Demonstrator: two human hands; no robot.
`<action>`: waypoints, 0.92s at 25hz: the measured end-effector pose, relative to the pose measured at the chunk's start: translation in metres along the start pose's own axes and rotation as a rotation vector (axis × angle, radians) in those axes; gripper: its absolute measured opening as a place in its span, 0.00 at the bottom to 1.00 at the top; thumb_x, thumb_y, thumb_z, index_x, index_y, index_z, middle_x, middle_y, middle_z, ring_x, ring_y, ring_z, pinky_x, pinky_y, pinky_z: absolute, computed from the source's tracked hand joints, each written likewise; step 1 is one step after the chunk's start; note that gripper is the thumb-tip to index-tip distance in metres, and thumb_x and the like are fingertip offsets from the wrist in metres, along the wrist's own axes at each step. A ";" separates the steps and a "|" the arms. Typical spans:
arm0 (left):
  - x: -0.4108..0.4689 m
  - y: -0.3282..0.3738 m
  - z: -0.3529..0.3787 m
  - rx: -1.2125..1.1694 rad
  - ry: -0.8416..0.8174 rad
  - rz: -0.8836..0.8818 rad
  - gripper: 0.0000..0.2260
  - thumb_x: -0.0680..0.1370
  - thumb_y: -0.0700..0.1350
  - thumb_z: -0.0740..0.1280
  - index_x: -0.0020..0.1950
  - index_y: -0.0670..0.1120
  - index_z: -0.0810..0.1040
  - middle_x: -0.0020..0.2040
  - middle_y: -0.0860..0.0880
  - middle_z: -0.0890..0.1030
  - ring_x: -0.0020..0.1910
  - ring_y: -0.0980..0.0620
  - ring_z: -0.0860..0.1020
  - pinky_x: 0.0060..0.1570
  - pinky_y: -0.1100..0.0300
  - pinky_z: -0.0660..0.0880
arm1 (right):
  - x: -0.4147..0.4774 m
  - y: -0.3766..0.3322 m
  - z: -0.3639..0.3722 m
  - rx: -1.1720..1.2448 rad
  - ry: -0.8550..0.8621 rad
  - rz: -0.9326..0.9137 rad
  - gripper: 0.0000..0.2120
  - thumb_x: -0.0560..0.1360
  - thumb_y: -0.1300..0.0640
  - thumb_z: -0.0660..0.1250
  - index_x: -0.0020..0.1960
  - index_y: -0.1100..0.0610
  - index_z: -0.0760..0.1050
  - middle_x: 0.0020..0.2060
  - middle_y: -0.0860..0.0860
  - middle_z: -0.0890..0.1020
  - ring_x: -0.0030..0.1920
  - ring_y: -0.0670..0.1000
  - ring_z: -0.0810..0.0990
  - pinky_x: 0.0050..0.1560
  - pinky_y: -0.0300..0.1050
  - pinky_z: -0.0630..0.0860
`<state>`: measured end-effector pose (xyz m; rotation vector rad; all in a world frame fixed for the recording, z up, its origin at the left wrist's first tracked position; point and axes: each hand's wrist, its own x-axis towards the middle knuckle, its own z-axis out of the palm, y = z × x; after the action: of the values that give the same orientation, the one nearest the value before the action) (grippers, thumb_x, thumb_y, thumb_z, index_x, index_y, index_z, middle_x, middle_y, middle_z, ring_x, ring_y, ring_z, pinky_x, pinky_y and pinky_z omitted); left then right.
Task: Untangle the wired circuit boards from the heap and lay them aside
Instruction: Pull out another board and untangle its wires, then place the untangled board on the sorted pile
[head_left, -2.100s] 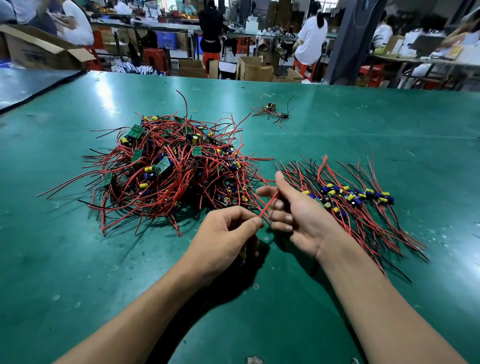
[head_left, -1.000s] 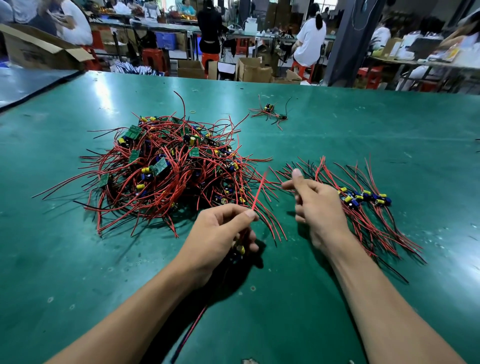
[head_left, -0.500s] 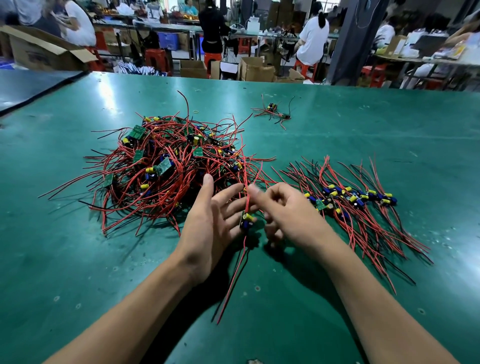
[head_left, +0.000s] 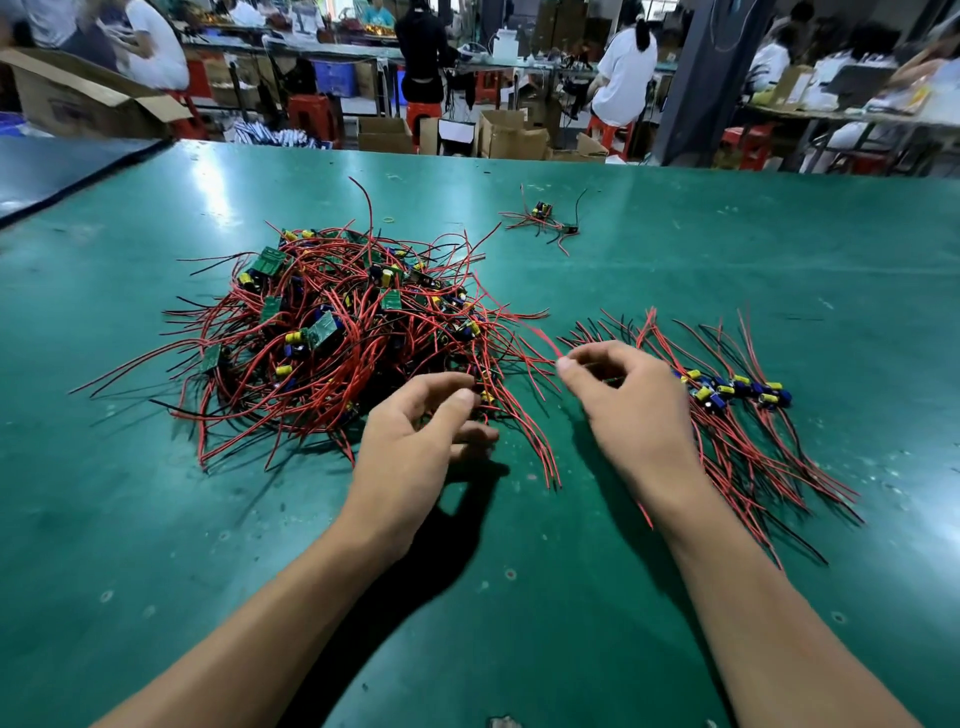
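A tangled heap (head_left: 332, 338) of small green circuit boards with red and black wires lies on the green table (head_left: 156, 545), left of centre. My left hand (head_left: 415, 441) is at the heap's near right edge, thumb and curled fingers closed round a wired circuit board (head_left: 485, 399) with a yellow capacitor; its wires trail toward me. My right hand (head_left: 628, 410) hovers beside it and pinches a red wire (head_left: 540, 340) between thumb and forefinger. Right of that hand lies the row of separated boards (head_left: 737, 389), wires fanned out.
One loose wired board (head_left: 543, 215) lies farther back near the table's middle. Beyond the far edge stand cardboard boxes (head_left: 511, 135), red stools and other benches with several seated people. A dark second table (head_left: 57, 166) adjoins at the far left.
My right hand has moved right toward the separated row, now pinching a red wire. My left hand has curled its spread fingers at the heap's edge. The long wires hanging between the hands are gone.
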<state>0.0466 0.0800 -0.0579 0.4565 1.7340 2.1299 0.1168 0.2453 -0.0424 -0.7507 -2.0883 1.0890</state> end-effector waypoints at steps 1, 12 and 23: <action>-0.001 -0.002 -0.003 0.154 0.049 0.074 0.05 0.79 0.39 0.67 0.52 0.46 0.82 0.39 0.49 0.83 0.35 0.52 0.82 0.34 0.61 0.78 | 0.005 0.004 -0.006 -0.054 0.056 0.006 0.05 0.75 0.53 0.74 0.47 0.53 0.84 0.38 0.46 0.84 0.38 0.41 0.79 0.49 0.41 0.76; 0.005 -0.005 -0.012 0.802 0.154 0.251 0.06 0.75 0.47 0.73 0.51 0.48 0.83 0.47 0.51 0.78 0.44 0.57 0.76 0.50 0.64 0.70 | -0.007 0.000 0.007 -0.198 -0.219 -0.263 0.04 0.75 0.54 0.74 0.48 0.53 0.85 0.42 0.47 0.83 0.43 0.46 0.80 0.49 0.38 0.74; -0.010 0.009 -0.005 0.407 0.080 0.478 0.04 0.77 0.41 0.71 0.43 0.46 0.85 0.32 0.53 0.81 0.29 0.62 0.75 0.32 0.69 0.69 | -0.010 0.001 0.013 -0.256 -0.270 -0.170 0.12 0.76 0.56 0.71 0.60 0.52 0.82 0.51 0.52 0.82 0.48 0.52 0.80 0.59 0.44 0.73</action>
<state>0.0526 0.0689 -0.0501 0.9945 2.3009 2.1002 0.1136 0.2319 -0.0516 -0.5535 -2.5047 0.8789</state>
